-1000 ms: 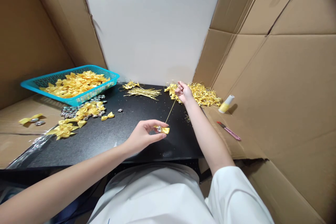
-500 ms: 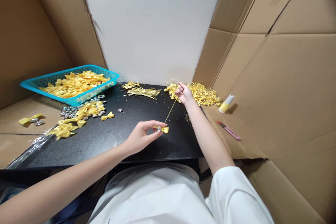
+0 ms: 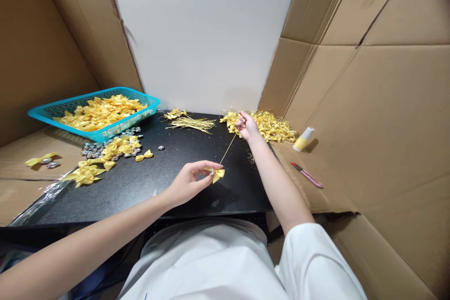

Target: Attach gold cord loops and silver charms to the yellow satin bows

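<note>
Between thumb and fingertips, my left hand (image 3: 190,181) pinches a yellow ribbon bow (image 3: 218,175) with a small silver bead at its middle, held above the black tabletop. A thin gold cord (image 3: 228,147) runs taut from the bow up to my right hand (image 3: 246,125), whose fingers are closed on its far end. Behind that hand lies a heap of yellow bows with gold cords (image 3: 272,126). Loose gold cords (image 3: 195,124) rest in a bundle further left. Yellow bows (image 3: 121,145) and silver beads (image 3: 92,150) are piled at the left of the table.
A blue basket (image 3: 152,103) full of yellow bows stands at the back left. On the cardboard at right are a cone-shaped spool (image 3: 303,139) and a pink utility knife (image 3: 309,177). Cardboard walls (image 3: 386,103) flank both sides, with a pale wall (image 3: 204,33) behind.
The bow in my left fingers has turned, its loop now tilting downward and the bead nearer my fingertips. My right hand has barely moved, and the cord remains taut.
</note>
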Tool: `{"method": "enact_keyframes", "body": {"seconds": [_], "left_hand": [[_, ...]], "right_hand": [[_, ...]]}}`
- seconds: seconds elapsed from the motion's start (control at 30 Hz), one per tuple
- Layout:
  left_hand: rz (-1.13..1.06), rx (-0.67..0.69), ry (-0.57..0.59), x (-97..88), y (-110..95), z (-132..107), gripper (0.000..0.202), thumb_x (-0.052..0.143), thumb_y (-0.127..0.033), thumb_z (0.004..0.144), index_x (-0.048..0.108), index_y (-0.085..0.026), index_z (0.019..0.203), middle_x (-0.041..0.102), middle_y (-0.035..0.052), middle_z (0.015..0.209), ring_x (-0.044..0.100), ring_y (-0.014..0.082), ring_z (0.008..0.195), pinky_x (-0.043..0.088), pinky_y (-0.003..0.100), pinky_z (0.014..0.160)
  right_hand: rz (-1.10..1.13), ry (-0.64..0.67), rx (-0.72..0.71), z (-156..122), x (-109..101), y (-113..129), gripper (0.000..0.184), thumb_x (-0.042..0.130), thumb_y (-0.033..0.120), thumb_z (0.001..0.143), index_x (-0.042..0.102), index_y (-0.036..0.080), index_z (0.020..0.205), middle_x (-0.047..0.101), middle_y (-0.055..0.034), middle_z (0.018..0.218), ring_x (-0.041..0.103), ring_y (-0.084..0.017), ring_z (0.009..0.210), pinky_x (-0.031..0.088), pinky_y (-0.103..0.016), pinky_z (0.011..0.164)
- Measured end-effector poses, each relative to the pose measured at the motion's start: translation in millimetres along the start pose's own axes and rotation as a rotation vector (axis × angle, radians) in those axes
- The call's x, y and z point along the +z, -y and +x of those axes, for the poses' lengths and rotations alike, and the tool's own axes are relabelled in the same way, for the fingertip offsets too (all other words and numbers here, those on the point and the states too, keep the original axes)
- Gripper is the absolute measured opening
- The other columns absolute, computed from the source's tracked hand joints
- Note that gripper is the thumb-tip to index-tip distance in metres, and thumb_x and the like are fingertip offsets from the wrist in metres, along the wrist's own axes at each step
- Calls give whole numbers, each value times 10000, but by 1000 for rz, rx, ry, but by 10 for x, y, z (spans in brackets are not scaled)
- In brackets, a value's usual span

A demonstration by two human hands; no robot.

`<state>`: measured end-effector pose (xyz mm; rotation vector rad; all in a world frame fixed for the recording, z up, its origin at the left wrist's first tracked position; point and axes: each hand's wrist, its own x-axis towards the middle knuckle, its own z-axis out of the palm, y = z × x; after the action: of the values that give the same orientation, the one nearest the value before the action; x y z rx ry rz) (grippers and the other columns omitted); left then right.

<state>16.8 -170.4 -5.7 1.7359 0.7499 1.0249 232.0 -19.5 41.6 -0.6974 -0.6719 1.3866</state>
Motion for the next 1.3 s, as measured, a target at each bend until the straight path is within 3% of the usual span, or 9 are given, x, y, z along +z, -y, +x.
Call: {"method": "enact_keyframes", "body": {"seconds": [0.2, 0.37, 0.6, 0.73, 1.07, 1.3], "left_hand": [[-132, -64, 45, -2, 18, -13, 268, 735, -286, 772, 712, -160, 1008, 741, 86, 1019, 677, 171, 874, 530, 251, 799], [-197, -149, 37, 23, -25, -4, 307, 723, -375, 785, 743, -148, 990, 760, 76, 902, 672, 146, 768, 541, 249, 759], [-309, -298, 47, 37, 12, 10, 367, 830, -308, 665, 727, -151, 981, 774, 71, 915, 715, 174, 821, 562, 295, 820], [-244, -297, 51, 30, 44, 18, 378, 833, -328, 652, 727, -144, 965, 774, 81, 910, 724, 200, 821, 576, 328, 815], [-116, -274, 71, 29, 109, 21, 361, 823, -325, 650, 743, -135, 946, 777, 75, 853, 718, 191, 766, 580, 296, 765], [-23, -227, 105, 24, 121, 9, 375, 783, -337, 697, 733, -127, 1004, 774, 101, 943, 722, 218, 834, 578, 321, 805]], "right_hand": [[-5, 2, 7, 12, -23, -2, 226, 522, 190, 933, 457, 193, 716, 278, 130, 439, 191, -25, 338, 315, -114, 381], [-2, -5, 11, 5, -33, -4, 229, 497, 177, 942, 457, 194, 717, 279, 132, 425, 187, -32, 334, 313, -116, 372], [-4, -21, 15, -7, -41, -17, 241, 513, 184, 941, 454, 189, 708, 286, 134, 423, 187, -25, 334, 305, -109, 376], [-3, -32, 21, -11, -48, -35, 243, 486, 162, 946, 467, 185, 705, 285, 130, 411, 187, -25, 329, 295, -106, 372], [-3, -41, 40, -34, -35, -56, 258, 449, 138, 960, 495, 181, 710, 290, 125, 406, 183, -27, 335, 297, -104, 369], [-11, -43, 21, -4, -47, -61, 230, 588, 175, 898, 478, 192, 697, 258, 136, 419, 188, -26, 338, 306, -115, 361]]}}
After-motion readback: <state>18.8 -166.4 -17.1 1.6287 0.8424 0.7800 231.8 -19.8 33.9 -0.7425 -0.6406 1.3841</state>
